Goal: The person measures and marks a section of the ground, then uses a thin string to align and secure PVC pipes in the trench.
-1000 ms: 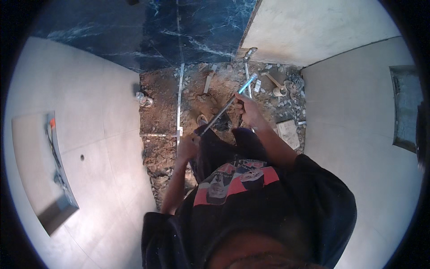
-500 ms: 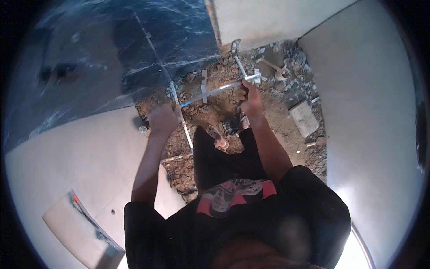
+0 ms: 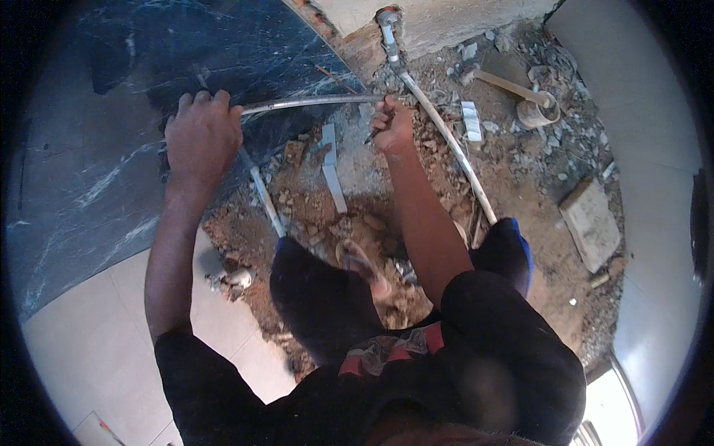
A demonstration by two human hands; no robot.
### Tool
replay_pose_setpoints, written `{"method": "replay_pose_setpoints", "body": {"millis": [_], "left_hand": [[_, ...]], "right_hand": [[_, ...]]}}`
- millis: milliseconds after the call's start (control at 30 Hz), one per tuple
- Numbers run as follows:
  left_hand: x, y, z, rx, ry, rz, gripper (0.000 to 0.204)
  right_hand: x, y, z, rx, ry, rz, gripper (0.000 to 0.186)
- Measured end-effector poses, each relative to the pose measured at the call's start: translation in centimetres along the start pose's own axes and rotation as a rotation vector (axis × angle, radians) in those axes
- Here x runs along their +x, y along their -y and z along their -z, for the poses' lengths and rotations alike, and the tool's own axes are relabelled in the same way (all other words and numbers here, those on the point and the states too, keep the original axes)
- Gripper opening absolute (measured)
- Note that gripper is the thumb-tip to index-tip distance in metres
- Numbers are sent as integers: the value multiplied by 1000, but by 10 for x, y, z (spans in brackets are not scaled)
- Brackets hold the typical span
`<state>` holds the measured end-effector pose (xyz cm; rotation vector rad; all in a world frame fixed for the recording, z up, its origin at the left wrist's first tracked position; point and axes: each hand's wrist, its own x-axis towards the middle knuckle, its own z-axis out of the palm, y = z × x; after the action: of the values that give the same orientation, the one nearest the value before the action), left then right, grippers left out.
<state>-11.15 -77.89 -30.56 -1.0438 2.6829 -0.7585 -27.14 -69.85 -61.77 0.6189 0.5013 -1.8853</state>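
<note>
A long, thin, silvery strip point(image 3: 312, 101), slightly bowed, spans between my hands in front of the dark blue marbled surface. My left hand point(image 3: 202, 141) is closed over its left end, back of the hand up, so the fingertips are hidden. With closed fingers my right hand point(image 3: 391, 123) pinches the right end, and a small dark tip pokes out below those fingers. Beyond that hand a white pipe point(image 3: 446, 137) runs from a wall fitting point(image 3: 388, 22) down toward my right knee. A shorter white pipe point(image 3: 266, 201) lies left, ending at my left knee.
Rubble and soil point(image 3: 357, 223) cover the ground under me. A hammer point(image 3: 513, 88) rests with its handle at a small round container point(image 3: 538, 111). White strips point(image 3: 335, 189) point(image 3: 471, 121) and a pale slab point(image 3: 592, 223) lie around. Light tiles point(image 3: 97, 327) are at left.
My view has come lower and closer to the ground, with my knees now bent. My hands have moved up and farther apart, carrying the strip from over the rubble to before the dark surface.
</note>
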Motion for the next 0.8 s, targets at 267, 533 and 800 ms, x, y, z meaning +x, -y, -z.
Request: {"method": "replay_pose_setpoints", "body": {"millis": [267,533,800], "left_hand": [[59,-56,-27,139,-338,-208,19],[71,-47,-4,354,-296,-336,18],[99,-39,-38,421,-269,-319,17]], "right_hand": [[167,58,156,-2189,-640,716,16],[125,167,-107,-2087,187,1697,27],[83,195,-53,-1653,468,1830,19]]}}
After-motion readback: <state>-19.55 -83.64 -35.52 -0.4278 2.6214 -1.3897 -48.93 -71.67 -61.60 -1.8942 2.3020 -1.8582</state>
